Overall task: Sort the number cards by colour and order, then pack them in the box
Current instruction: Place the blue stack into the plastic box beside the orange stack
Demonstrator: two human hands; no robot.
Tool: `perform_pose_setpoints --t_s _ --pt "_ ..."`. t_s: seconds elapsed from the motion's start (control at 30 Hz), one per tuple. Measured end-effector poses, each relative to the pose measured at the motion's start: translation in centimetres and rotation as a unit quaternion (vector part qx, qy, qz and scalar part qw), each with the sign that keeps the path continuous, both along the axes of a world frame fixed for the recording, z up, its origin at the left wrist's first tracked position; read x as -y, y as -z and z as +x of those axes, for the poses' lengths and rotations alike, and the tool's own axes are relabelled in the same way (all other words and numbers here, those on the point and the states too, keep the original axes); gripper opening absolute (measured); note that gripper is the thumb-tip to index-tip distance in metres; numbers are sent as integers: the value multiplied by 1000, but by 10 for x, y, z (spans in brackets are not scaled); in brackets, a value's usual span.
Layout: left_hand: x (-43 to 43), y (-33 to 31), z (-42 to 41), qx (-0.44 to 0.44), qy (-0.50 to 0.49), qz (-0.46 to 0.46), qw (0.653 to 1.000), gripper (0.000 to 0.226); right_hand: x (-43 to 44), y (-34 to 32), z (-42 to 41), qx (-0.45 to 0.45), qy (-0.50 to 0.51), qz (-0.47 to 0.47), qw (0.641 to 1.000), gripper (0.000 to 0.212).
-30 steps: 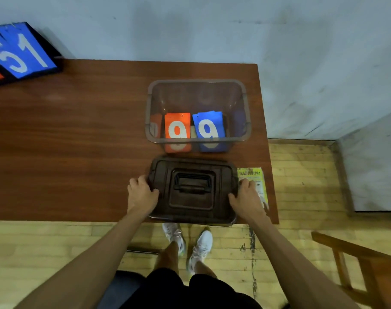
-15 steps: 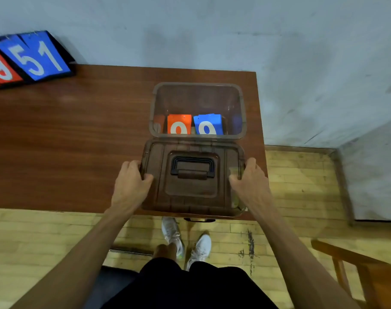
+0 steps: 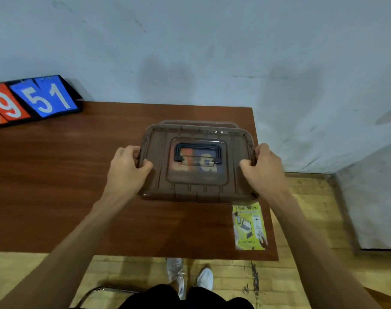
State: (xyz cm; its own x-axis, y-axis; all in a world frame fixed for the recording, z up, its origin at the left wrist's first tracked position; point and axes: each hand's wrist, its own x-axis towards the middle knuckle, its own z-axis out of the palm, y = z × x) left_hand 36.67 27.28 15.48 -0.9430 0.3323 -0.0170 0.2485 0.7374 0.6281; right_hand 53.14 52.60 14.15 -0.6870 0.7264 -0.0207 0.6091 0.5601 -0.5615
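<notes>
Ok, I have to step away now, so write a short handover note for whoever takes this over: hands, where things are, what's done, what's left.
Left hand grips the lid's left edge; right hand grips its right edge.
The brown lid sits over the box; whether it is pressed fully home cannot be told.
An orange card and a blue card show through the lid, inside.
Done: cards packed.
Left: press the lid shut, let go.
The scoreboard stands at the table's far left; a yellow leaflet lies near right.

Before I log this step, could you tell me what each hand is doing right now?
Left hand: closed on the left edge of the lid.
Right hand: closed on the lid's right edge.
</notes>
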Motion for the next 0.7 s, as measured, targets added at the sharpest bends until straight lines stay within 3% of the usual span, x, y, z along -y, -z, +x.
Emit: perform_pose_setpoints --t_s 0.33,0.6,0.7 --pt "-57 60 -65 79 23 -38 996 31 -36 51 -66 94 13 32 995 29" --pt "-58 74 -84 148 18 21 989 39 -29 75 -71 36 17 50 998 26" --pt "-56 73 -84 135 37 28 990 42 -28 82 -74 25 55 22 998 26"
